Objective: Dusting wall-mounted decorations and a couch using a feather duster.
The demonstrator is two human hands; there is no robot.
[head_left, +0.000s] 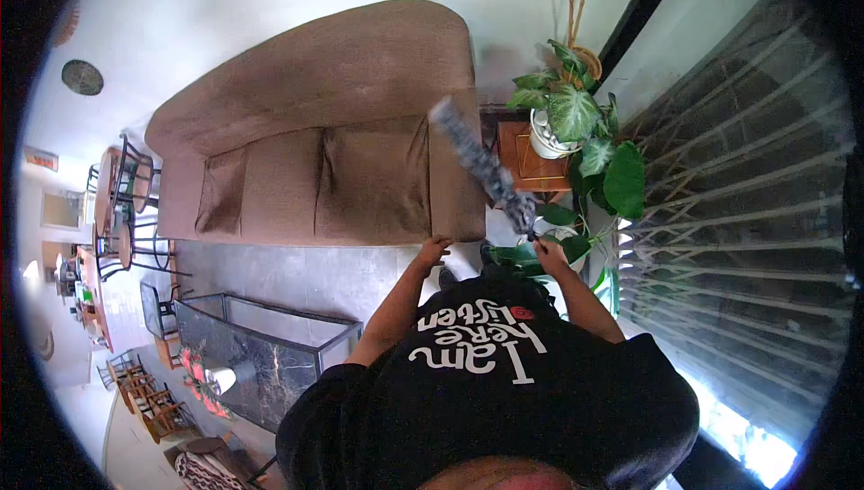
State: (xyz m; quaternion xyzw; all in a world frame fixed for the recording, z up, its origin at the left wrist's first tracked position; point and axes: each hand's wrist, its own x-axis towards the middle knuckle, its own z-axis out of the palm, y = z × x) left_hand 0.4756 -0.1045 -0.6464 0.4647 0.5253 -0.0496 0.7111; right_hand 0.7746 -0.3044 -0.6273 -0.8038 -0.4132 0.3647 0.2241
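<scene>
My right hand [552, 256] grips the handle of a fluffy grey duster [476, 156]. The duster slants up and to the left, and its slightly blurred head lies over the right armrest of a brown upholstered sofa [297, 92]. I cannot tell whether its fibres touch the fabric. Nothing shows in my left hand [433, 254], whose fingers are loosely apart by the sofa's front edge near that armrest. Whether they touch the sofa is unclear. The seat cushions [371, 179] have creased covers.
Right of the sofa, a wooden side table [523, 152] bears a white pot [548, 135] with a leafy plant. Large green leaves [624, 179] hang close to my right arm. A folding metal gate [742, 220] lines the right side. Behind my left arm stands a dark marble-patterned coffee table [270, 368].
</scene>
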